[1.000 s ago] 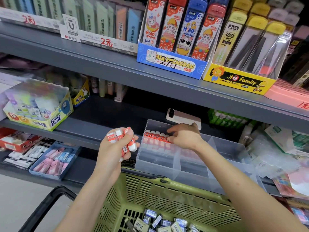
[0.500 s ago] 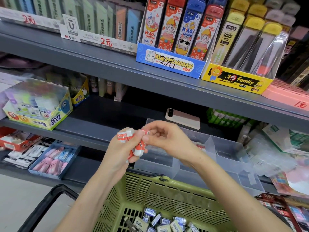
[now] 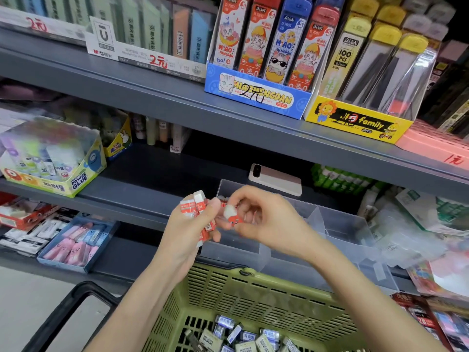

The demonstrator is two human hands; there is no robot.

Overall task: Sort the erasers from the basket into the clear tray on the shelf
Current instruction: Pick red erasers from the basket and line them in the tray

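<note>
My left hand point(image 3: 185, 232) is closed around a bunch of red-and-white erasers point(image 3: 196, 207), held up in front of the shelf. Right beside it, my right hand point(image 3: 264, 219) pinches one red-and-white eraser point(image 3: 232, 215) between thumb and fingers. Behind both hands stands the clear tray point(image 3: 337, 229) with dividers; my hands hide most of its left compartment. A green basket point(image 3: 228, 295) sits below, with several blue and cream erasers point(image 3: 243, 336) on its bottom.
A phone point(image 3: 275, 179) lies on the shelf behind the tray. A Power Glue box point(image 3: 50, 158) stands at left, a blue box of pink erasers point(image 3: 76, 242) below it. Plastic-wrapped goods point(image 3: 416, 224) crowd the right. The basket's black handle point(image 3: 63, 313) hangs at lower left.
My right hand left the tray's left compartment, came across to my left hand and took one eraser from the bunch. The left hand rose slightly.
</note>
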